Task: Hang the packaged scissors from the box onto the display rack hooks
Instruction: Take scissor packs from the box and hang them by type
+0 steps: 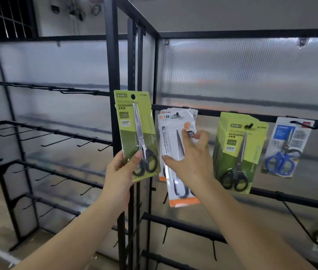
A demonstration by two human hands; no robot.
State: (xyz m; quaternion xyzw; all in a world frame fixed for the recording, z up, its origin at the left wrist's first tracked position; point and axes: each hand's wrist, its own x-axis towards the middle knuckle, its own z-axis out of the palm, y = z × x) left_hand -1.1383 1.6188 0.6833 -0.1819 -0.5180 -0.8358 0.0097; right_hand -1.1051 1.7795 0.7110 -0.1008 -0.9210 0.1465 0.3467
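Green card packaging with black-handled scissors [137, 133] stands upright in the left hand [120, 170], fingers curled around its lower edge, thumb on the front. Just right of it, the right hand [189, 158] grips a white-and-orange scissors pack [170, 145] hanging on a black hook [177, 114], thumb and fingers pinching its face. Further right of that hand hang a stack of green scissors packs [238, 152] and a blue-handled scissors pack [284, 149] on the black metal display rack [212, 113].

rack [251, 34] — hooks hold: white packs [175, 121] | green packs [240, 152] | blue pack [286, 147]
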